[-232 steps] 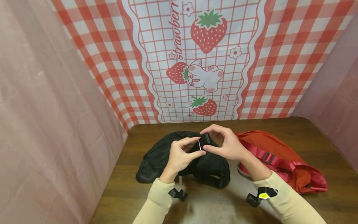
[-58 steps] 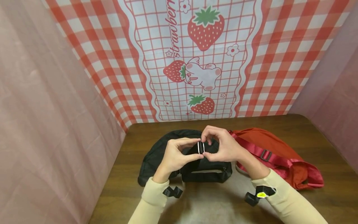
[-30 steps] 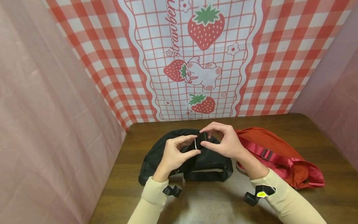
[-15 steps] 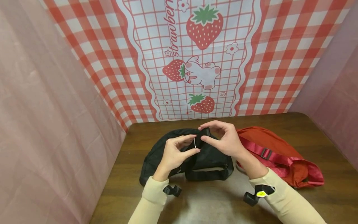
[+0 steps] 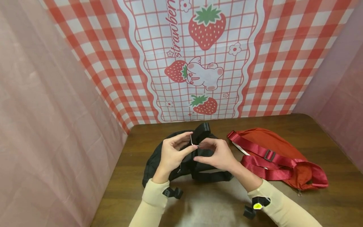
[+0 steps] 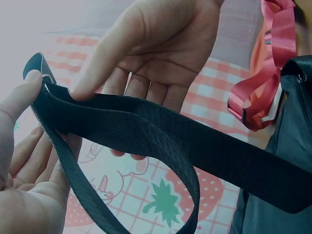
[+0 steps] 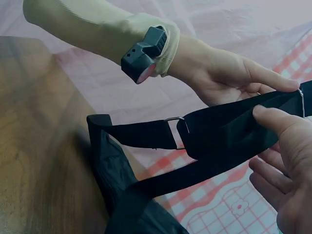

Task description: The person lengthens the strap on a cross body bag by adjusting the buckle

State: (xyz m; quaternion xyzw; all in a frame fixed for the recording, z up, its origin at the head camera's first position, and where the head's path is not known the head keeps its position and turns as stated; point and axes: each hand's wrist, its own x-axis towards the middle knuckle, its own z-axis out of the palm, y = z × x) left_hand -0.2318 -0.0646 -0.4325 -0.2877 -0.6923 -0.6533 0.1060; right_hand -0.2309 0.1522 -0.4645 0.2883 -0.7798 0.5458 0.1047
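Note:
A black bag lies on the table below both hands, and its black webbing strap is lifted. In the head view my left hand pinches a metal strap slider between thumb and fingers, with a strap loop standing up beyond it. My right hand is close beside it. The right wrist view has the right thumb on top of the strap, fingers beneath. In the left wrist view, a slack loop of strap hangs under the hands. A metal ring joins two strap sections.
To the right lies a red bag with a crimson strap and a dark slider. The brown wooden table is backed by a checked strawberry cloth. Pink cloth hangs at the left.
My right hand has left the upper strap loop and moved down and left to the strap just below the slider. The loop stands free. The left hand has shifted slightly left, still pinching the slider.

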